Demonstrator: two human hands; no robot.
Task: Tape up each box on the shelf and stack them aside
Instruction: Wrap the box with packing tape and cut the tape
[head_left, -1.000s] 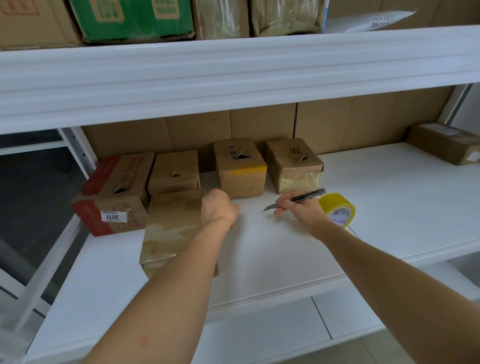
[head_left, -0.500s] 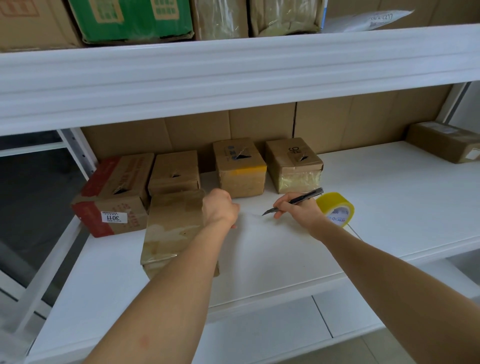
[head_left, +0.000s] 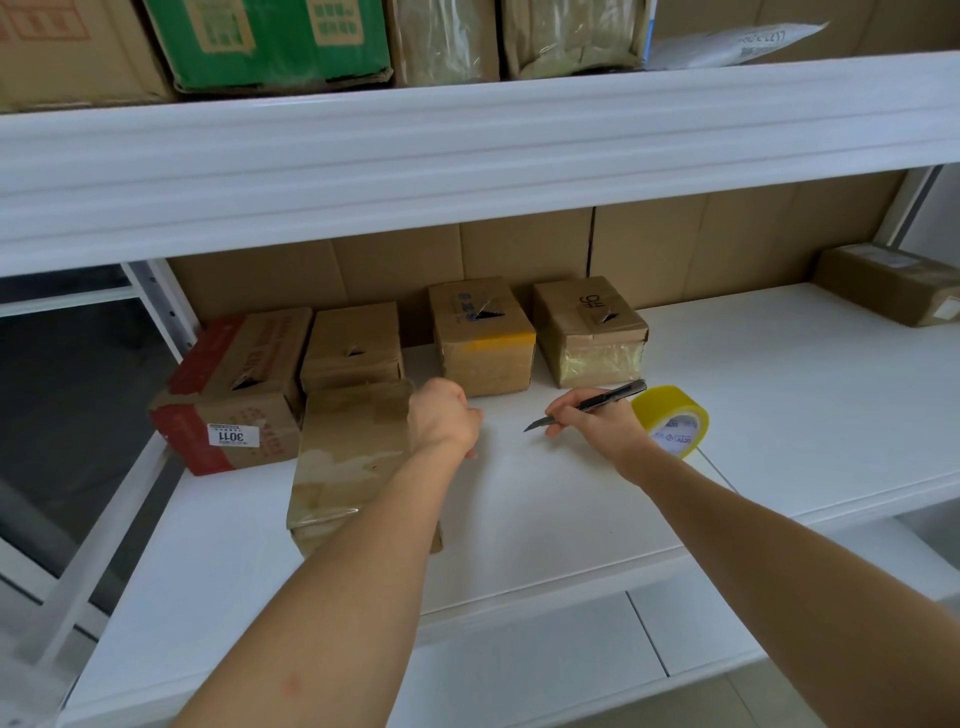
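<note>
White shelf (head_left: 779, 415): left hand (head_left: 441, 418) fisted beside taped box (head_left: 353, 447); right hand (head_left: 597, 426) pinching knife (head_left: 587, 405), tape roll (head_left: 672, 421) touching.

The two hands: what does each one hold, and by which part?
The right hand pinches the slim black utility knife near its blade end. The left hand is a fist beside the taped brown cardboard box; any hold is hidden.

Boxes crowd the shelf's (head_left: 779, 415) back-left.
Bare board runs from its front edge to the right end, past the tape roll (head_left: 672, 421).
</note>
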